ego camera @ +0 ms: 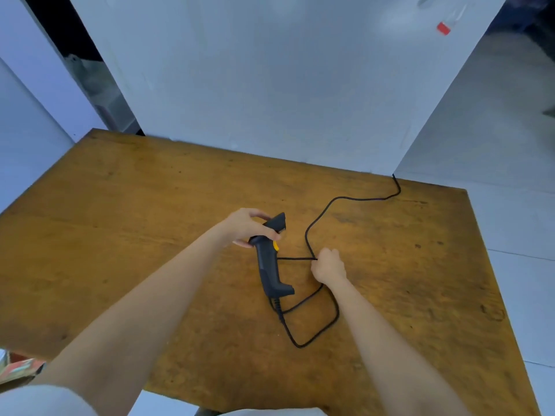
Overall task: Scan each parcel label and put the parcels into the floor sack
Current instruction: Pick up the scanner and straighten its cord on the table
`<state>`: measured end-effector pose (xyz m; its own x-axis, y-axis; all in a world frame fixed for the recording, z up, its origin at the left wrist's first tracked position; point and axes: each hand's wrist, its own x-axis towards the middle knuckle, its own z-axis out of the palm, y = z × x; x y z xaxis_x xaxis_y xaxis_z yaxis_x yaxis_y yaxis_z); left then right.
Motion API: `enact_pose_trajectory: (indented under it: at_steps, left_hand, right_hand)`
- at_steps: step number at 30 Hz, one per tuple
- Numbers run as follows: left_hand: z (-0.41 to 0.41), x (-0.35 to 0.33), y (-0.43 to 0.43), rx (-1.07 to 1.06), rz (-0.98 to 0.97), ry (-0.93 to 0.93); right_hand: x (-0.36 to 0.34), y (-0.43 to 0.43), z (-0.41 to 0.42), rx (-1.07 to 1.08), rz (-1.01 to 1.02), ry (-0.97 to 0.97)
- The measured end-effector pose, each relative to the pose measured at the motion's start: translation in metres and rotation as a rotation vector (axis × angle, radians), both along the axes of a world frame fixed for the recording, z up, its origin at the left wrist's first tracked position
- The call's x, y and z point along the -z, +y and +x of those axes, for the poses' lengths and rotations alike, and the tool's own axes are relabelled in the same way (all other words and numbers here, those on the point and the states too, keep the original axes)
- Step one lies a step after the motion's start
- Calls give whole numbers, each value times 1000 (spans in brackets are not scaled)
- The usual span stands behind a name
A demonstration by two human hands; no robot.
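Observation:
A black handheld barcode scanner (268,267) with a yellow trigger lies on the wooden table (120,223), near its middle. My left hand (247,226) grips the scanner's head end. My right hand (329,265) is closed around the scanner's black cable (318,217), just right of the handle. The cable loops below the handle and runs away to the table's far right edge. No parcel and no sack show in this view.
A white wall panel (285,79) stands behind the table. Pale floor tiles (510,205) lie to the right. A patterned, colourful item (18,369) peeks in at the lower left, below the table edge. A red tag (443,28) hangs on the wall.

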<state>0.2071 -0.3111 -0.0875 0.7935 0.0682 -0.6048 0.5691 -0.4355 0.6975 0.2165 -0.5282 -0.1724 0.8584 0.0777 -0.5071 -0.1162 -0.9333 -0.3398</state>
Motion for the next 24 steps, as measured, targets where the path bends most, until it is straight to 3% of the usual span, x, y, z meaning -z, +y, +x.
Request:
enact_pose_trajectory:
  at_steps: [7, 24]
  left_hand:
    - [61, -10, -49, -34, -12, -175]
    - [199, 72, -194, 152, 151, -280]
  right_hand:
    - [-16, -50, 54, 251, 186, -95]
    - [13, -155, 123, 536, 154, -75]
